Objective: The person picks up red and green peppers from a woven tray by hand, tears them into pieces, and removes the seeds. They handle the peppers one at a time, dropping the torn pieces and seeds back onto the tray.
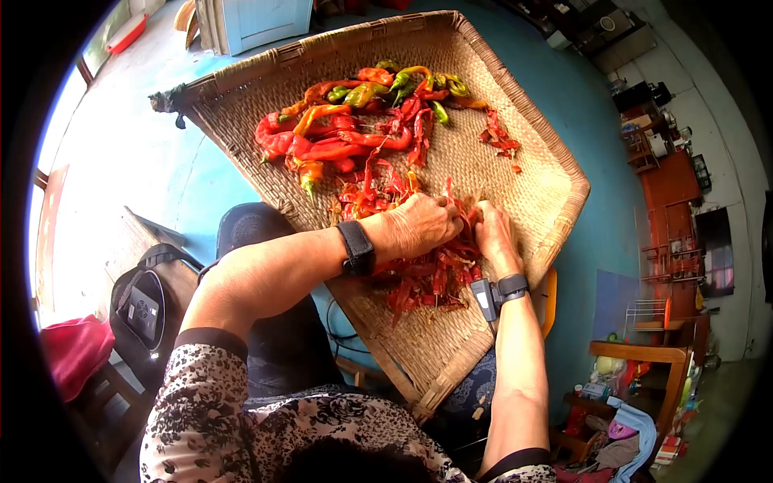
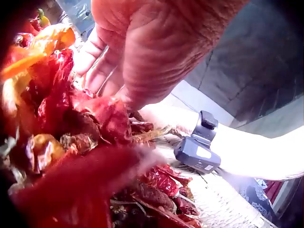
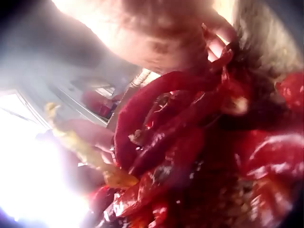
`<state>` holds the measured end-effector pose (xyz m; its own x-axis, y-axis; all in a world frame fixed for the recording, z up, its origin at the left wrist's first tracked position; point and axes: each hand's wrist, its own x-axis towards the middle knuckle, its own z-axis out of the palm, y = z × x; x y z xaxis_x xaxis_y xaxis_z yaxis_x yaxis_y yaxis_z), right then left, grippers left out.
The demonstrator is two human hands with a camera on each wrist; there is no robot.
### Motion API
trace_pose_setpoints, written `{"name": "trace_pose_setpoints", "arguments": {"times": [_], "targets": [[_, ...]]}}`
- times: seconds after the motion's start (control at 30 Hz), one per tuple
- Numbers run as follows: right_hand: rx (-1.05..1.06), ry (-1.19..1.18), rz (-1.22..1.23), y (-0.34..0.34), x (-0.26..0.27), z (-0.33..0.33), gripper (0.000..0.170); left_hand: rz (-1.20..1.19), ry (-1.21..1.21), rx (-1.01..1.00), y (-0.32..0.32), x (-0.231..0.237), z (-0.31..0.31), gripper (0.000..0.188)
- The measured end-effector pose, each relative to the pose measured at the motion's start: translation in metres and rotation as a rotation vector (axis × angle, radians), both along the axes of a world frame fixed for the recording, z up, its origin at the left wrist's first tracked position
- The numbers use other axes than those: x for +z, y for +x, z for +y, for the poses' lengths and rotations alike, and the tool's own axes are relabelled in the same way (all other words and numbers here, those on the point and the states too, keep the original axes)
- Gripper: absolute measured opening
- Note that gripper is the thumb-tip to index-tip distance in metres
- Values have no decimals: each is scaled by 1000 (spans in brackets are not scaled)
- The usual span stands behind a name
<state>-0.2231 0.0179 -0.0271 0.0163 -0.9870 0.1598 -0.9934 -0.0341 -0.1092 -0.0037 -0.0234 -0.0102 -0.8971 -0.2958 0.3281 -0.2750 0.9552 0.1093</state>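
Note:
A woven tray (image 1: 531,137) holds a pile of dried red peppers (image 1: 435,278). My left hand (image 1: 423,225) reaches over the pile with its fingers curled down; in the left wrist view the palm (image 2: 166,52) is above the peppers (image 2: 61,95), and what its fingertips hold is hidden. My right hand (image 1: 495,233) is beside it at the pile's right edge, fingers bent down. In the right wrist view that hand (image 3: 156,38) has its fingers curled round a long red pepper (image 3: 137,109).
Fresher red, orange and green peppers (image 1: 346,121) lie toward the tray's far side, with a few dried bits (image 1: 499,135) to their right. A black bag (image 1: 145,310) is at the left. A wooden chair (image 1: 644,352) with cloths stands at the right.

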Motion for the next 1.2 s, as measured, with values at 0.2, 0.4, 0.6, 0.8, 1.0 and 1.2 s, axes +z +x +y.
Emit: {"name": "trace_pose_setpoints", "arguments": {"times": [0.2,0.4,0.6,0.8,1.0,1.2], "targets": [[42,141,-782,26,25,25,34,263,54,22,-1,-4,-1,29],[-37,184,-1308,51,40,63,50,119,145,-20,7,7,7,18],[65,47,-1029,35,55,66,39,309,547,-11,4,45,18,11],[115,-74,-827,37,53,66,30,632,1366,-149,-8,103,13,22],[18,-82,-1100,39,64,68,30,875,1700,-95,-18,75,-15,13],[-45,-374,-1170,-6,70,78,29,767,1565,36,-15,49,-25,19]]}}
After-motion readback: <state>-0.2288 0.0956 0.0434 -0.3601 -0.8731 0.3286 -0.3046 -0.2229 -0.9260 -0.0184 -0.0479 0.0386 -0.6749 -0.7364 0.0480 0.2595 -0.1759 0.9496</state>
